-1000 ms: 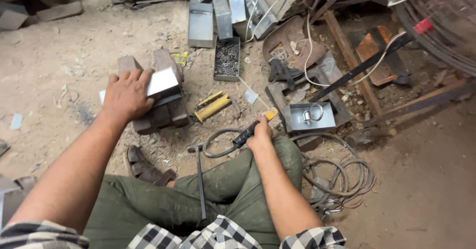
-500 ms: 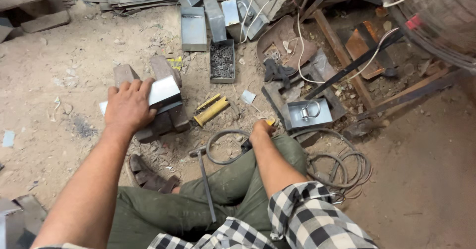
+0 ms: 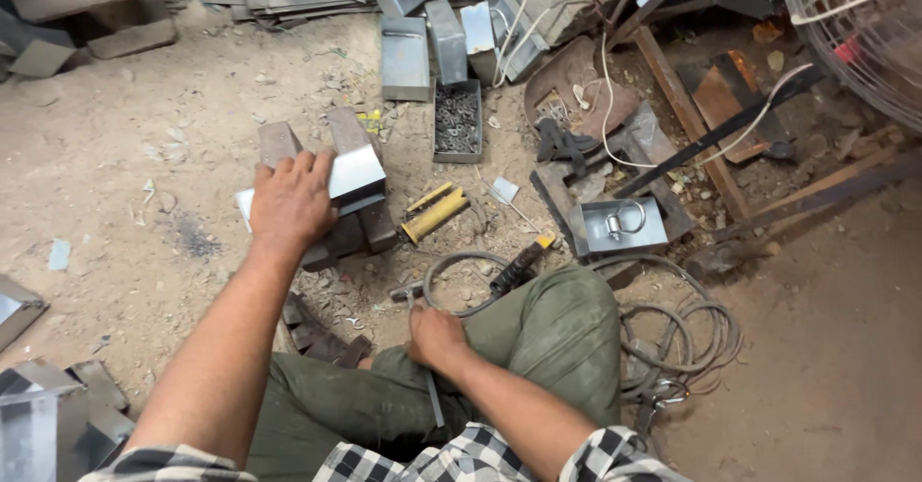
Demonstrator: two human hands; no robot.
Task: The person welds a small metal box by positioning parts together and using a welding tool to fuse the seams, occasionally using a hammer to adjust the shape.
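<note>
My left hand (image 3: pixel 293 204) lies flat on a shiny folded sheet-metal piece (image 3: pixel 359 171), pressing it onto dark steel blocks (image 3: pixel 357 230) on the dirt floor. Near my knee, my right hand (image 3: pixel 437 336) is closed around the handle of a hammer (image 3: pixel 434 403); the hammer's head points toward the blocks. A black welding holder with a yellow tip (image 3: pixel 519 263) lies on the ground just beyond my right hand, with its grey cable looping beside it.
A yellow-handled tool (image 3: pixel 434 213) lies right of the blocks. Behind it are a tray of small washers (image 3: pixel 457 119) and several sheet-metal boxes (image 3: pixel 405 58). A metal tray with a ring (image 3: pixel 622 225), coiled cables (image 3: pixel 677 340) and a fan guard (image 3: pixel 864 40) are on the right.
My right hand has left the welding holder, drawn back toward my knee and closed on the hammer handle. My left hand has stayed on the metal piece.
</note>
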